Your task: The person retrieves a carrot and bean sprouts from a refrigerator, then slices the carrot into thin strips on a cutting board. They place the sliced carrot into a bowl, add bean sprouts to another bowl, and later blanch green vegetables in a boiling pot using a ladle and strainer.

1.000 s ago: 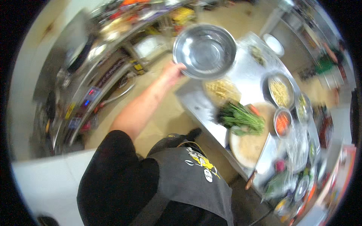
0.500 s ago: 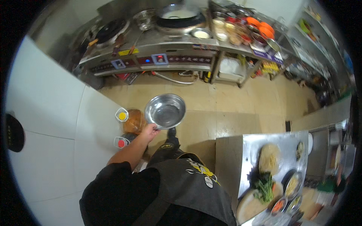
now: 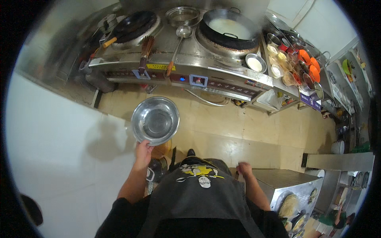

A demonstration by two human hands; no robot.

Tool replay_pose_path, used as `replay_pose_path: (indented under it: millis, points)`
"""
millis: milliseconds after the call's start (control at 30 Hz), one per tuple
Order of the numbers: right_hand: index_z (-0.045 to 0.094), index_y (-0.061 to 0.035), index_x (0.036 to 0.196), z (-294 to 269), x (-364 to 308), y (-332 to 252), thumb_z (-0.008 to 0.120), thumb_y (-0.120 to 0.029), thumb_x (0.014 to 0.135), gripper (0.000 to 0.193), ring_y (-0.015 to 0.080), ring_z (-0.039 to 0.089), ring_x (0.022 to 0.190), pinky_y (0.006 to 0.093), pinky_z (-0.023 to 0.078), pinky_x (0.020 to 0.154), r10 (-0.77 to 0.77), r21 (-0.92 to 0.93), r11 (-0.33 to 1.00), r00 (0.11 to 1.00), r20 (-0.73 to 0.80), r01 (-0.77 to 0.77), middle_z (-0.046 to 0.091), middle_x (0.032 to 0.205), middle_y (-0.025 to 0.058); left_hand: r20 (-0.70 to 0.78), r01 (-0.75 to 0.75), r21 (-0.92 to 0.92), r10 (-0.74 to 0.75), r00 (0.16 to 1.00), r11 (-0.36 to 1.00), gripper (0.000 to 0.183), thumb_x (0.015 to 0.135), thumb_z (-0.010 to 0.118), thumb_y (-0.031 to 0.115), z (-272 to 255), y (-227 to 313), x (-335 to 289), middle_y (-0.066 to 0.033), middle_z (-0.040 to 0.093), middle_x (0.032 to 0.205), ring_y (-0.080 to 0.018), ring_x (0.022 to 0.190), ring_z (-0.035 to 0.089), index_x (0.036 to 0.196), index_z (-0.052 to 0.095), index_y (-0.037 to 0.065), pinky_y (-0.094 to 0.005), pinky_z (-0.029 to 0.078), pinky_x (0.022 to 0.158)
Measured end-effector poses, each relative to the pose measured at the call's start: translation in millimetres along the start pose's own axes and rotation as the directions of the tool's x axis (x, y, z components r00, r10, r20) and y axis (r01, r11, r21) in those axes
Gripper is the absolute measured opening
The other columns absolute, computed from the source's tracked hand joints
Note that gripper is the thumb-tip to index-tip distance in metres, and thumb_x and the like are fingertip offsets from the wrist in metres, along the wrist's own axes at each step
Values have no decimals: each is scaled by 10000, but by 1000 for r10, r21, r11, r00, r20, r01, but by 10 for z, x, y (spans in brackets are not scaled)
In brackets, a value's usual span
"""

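Note:
My left hand (image 3: 143,148) is closed on the near rim of a shiny steel basin (image 3: 168,119). Held out over the floor in front of me, the basin looks empty inside. My right hand (image 3: 245,168) hangs to the right of my apron, close to the corner of a metal-topped table (image 3: 262,178). It is small and blurred, so how its fingers lie does not show. Ahead of the basin stands the stove (image 3: 226,77), carrying a large black wok (image 3: 206,33) with whitish liquid in it. A ladle (image 3: 176,49) rests across the stove top.
Left on the stove are another dark wok (image 3: 135,25), a brush (image 3: 146,49) and a steel strainer (image 3: 182,16). A small bowl of white stuff (image 3: 255,63) sits right of the large wok. Seasoning pots and orange bowls (image 3: 313,73) crowd the right counter. A white wall (image 3: 59,131) borders my left.
My view has turned left and come closer to the stove. The basin is still in my left hand. My right hand has come into view, and the right-hand table has shifted down and right.

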State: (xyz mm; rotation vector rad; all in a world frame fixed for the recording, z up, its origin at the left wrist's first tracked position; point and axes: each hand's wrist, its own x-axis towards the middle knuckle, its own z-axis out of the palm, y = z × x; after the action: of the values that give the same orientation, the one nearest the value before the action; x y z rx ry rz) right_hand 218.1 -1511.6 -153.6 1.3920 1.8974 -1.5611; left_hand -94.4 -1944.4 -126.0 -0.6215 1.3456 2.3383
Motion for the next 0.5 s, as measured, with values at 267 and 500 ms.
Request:
replay_pose_path:
  millis: [267,500]
  points:
    - [634,-77,995,1017,1543,-3153,570,-285,937,225,121,581,677,255,482,603,-314,241,946,806,502,218,625,796,10,-105,-192,-181,176,979,965,439,795,533,-31,626,422,613,-128,563,1182,-280,1062,583,1226,474,29,-453,511,894]
    - [591,-71,1098,2489,2963,-4678,604,-269,915,270,166,599,835,346,511,793,-327,486,829,465,823,-277,623,953,39,-185,-258,-124,233,955,958,454,767,552,3,1405,1097,1057,-127,568,1176,-295,1071,571,1216,483,1,-484,494,918]
